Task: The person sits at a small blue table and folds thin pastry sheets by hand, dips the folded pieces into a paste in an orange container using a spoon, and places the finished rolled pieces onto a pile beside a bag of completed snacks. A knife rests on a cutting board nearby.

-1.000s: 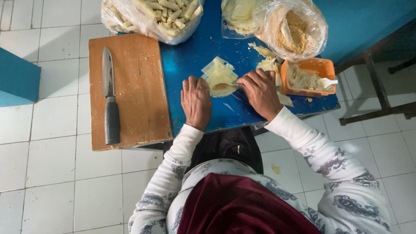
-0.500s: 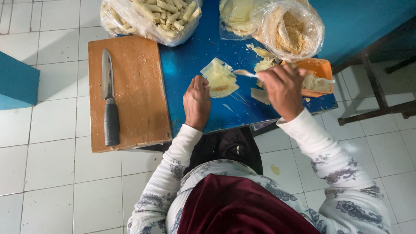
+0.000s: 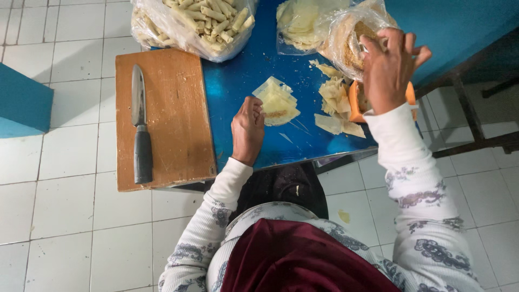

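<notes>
1. One stack of pale wrappers (image 3: 277, 101) lies on the blue table (image 3: 238, 81), its edge pinned under the left hand (image 3: 247, 130), fingers curled.
2. The right hand (image 3: 388, 67), fingers pinched together at the crumb bag (image 3: 346, 43), hovers well right of the stack, above the orange tub (image 3: 354, 103).

Free tabletop (image 3: 238, 81) btwn board (image 3: 173, 108), wrappers (image 3: 277, 103)

This is a plain food-preparation place, a home kitchen or a small snack workshop; which of the two cannot be told. A blue tabletop (image 3: 243, 81) stands on a white tiled floor (image 3: 65, 205). On it lie a wooden cutting board (image 3: 167, 119) with a knife (image 3: 140, 124), a clear bag of finished rolls (image 3: 200, 24), a bag of filling (image 3: 346, 40), and loose pastry wrappers (image 3: 277, 103).
</notes>
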`<state>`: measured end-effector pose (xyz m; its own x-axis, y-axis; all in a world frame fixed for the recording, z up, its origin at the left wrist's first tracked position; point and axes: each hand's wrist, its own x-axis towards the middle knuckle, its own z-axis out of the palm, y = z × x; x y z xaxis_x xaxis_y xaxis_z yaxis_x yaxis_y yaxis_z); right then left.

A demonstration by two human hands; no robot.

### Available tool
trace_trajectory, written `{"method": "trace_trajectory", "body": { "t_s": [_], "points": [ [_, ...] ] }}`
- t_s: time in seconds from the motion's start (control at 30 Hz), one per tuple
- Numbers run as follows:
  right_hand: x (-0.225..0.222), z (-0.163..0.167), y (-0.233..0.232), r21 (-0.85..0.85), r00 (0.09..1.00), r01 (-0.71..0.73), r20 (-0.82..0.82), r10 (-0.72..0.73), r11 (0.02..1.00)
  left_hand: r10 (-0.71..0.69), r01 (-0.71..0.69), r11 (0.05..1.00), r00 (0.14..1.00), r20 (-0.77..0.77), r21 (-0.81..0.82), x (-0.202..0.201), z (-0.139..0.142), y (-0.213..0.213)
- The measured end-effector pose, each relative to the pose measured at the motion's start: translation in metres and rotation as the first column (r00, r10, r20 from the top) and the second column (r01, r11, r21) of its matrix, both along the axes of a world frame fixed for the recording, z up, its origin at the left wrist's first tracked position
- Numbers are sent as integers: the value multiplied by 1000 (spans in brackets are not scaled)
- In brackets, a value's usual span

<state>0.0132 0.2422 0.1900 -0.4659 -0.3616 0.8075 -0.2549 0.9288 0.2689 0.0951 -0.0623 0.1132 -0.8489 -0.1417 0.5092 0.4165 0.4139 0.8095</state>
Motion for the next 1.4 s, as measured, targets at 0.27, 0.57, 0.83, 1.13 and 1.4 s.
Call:
{"method": "trace_trajectory", "body": {
  "t_s": [0.27, 0.57, 0.83, 1.13, 1.4],
  "points": [
    [71, -45, -85, -469, 718, -94, 579, 387, 878, -19, 18, 1000, 998, 60, 13, 1, -3, -1],
    [72, -59, -90, -613, 649, -76, 568, 506, 786, -25, 24, 1000, 999, 28, 7, -1, -4, 0],
    [78, -58, -104, -603, 650, -227, 491, 580, 765, -68, 68, 998, 997, 35, 10, -5, -2, 1],
    [83, -61, -104, -441, 755, -251, 468, 459, 862, -62, 62, 998, 996, 67, 2, -5, 0, 1],
    [84, -55, -102, -421, 804, -197, 448, 391, 886, -63, 62, 998, 995, 77, 16, -6, -3, 1]
  ]
}}
